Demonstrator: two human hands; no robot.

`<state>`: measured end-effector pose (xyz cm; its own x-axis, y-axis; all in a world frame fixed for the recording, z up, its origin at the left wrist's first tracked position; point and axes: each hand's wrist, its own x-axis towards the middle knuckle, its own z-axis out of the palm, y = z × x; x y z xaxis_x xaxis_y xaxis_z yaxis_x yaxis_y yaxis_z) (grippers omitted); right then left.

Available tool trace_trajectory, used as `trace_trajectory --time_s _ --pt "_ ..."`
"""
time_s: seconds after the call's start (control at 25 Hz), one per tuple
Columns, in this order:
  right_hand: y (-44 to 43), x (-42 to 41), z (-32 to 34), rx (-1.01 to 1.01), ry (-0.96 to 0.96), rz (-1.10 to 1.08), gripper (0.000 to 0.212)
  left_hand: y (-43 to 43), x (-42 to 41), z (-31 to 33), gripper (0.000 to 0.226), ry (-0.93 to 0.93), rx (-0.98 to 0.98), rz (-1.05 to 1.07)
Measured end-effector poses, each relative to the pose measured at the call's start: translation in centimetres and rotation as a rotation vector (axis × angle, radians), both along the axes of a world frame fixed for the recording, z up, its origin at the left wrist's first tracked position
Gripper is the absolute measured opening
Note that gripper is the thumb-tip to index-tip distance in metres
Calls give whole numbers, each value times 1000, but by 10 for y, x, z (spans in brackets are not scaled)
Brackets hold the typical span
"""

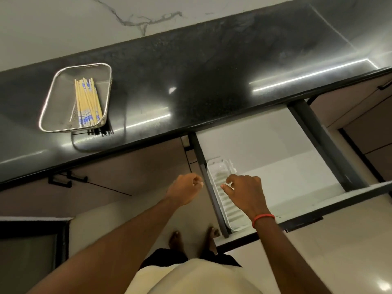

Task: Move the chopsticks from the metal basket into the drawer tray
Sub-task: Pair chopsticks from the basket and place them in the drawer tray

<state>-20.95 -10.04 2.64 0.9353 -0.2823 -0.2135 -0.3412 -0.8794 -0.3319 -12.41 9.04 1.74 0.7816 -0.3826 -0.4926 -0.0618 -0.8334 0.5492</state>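
A metal mesh basket [55, 96] stands on the black countertop at the left. In it lie several pale wooden chopsticks [87, 100] with blue-patterned ends, bunched along its right side. Below the counter an open drawer [275, 149] holds a narrow white ribbed tray [220, 172] along its left wall. My left hand [184, 190] hovers just left of the drawer, fingers curled shut and holding nothing. Over the tray's middle hangs my right hand [244, 193], fingers loosely bent and apart, with nothing in it. A red band circles that wrist.
The glossy black countertop [212, 81] runs across the view with a marble wall behind. Dark cabinet handles [67, 180] sit below the counter at left. The drawer's dark front edge [318, 209] juts toward me. My bare feet [176, 238] stand on the pale floor.
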Motion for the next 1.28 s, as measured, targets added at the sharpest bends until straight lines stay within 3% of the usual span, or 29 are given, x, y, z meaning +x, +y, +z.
trace_trajectory --time_s 0.2,0.4,1.0,1.28 --pt "33 39 16 8 -88 87 27 36 24 23 25 -165 -133 151" --pt "90 76 41 85 -170 138 25 87 53 59 24 -393 -105 181" --pt "254 152 114 226 -319 184 22 255 142 137 27 -632 -251 234" --pt "274 198 137 290 -321 185 23 272 209 143 51 -505 198 74"
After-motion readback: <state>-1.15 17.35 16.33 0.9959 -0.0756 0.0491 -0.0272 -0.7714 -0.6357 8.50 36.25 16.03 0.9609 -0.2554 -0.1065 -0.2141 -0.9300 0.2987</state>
